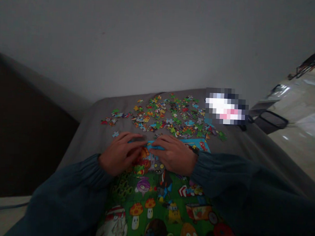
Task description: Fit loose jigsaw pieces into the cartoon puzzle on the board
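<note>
left hand (121, 152): I've got it lying flat over the top left part of the puzzle board (156, 201), fingers (134, 137) stretched toward the middle. The grip is loose and spread, pressing down rather than clamped on anything I can make out.
right hand (174, 154): same deal on the other side, palm down on the board's top edge, fingertips nearly meeting the left ones. Can't tell if a piece sits under them, way too dim.
puzzle board: colourful cartoon picture with mushrooms and plants on green, sitting at the near edge of the bed (94, 136), right under my arms. Its blue top strip peeks out between the two hands.
loose puzzle pieces (170, 117): a big scatter across the far half of the bed, just beyond my fingers. One stray blue piece (115, 134) lies near the left hand.
sleeves (73, 187): dark teal, both covering the wrists.
wall (150, 44): plain grey behind the bed.
</note>
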Action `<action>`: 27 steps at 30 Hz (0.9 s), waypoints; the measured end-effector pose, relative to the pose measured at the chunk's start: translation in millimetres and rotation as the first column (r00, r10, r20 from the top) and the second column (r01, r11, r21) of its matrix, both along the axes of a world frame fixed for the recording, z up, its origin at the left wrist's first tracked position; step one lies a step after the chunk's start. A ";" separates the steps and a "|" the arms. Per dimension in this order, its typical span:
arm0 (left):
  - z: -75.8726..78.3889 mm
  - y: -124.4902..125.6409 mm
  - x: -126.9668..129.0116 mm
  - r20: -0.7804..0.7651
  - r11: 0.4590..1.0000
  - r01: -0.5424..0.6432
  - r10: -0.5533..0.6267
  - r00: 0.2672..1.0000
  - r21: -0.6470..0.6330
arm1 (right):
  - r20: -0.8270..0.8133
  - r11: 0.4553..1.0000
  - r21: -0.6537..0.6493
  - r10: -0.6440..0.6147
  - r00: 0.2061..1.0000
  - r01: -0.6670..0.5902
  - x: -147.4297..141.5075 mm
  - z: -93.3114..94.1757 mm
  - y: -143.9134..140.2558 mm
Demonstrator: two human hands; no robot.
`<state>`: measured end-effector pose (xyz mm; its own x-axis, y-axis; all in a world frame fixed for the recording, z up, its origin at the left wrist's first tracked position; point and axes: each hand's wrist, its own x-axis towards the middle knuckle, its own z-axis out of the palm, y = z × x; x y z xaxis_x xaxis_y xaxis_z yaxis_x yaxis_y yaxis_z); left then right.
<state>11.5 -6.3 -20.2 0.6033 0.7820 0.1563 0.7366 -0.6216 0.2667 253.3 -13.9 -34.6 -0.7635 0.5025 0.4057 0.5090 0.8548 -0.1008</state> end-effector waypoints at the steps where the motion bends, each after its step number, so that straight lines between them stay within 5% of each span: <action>1: 0.6 1.3 -1.6 0.006 1.000 -0.015 0.015 1.000 0.003 | 0.000 1.000 0.000 -0.003 1.000 0.003 0.1 0.3 -0.1; 13: -9.2 10.9 -24.1 -0.071 0.995 -0.096 0.094 0.993 -0.025 | 0.018 0.997 -0.071 -0.013 1.000 0.014 0.5 4.5 0.5; 20: -9.3 14.9 -26.2 -0.086 0.993 -0.100 0.095 0.992 -0.066 | -0.107 0.957 -0.288 0.006 0.994 -0.036 51.3 61.4 31.0; 23: -7.9 15.1 -25.7 -0.101 0.989 -0.120 0.111 0.989 -0.089 | -0.045 0.891 -0.453 0.011 0.999 -0.030 79.4 80.3 37.4; 27: -12.9 13.8 -27.6 -0.097 0.990 -0.129 0.123 0.988 -0.058 | 0.127 0.713 -0.701 0.151 0.980 -0.019 85.9 76.4 24.3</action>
<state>-16.0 7.5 -33.1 0.5092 0.8592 0.0512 0.8313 -0.5063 0.2293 339.2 10.4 41.8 -0.8377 0.5208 -0.1643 0.5026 0.6177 -0.6048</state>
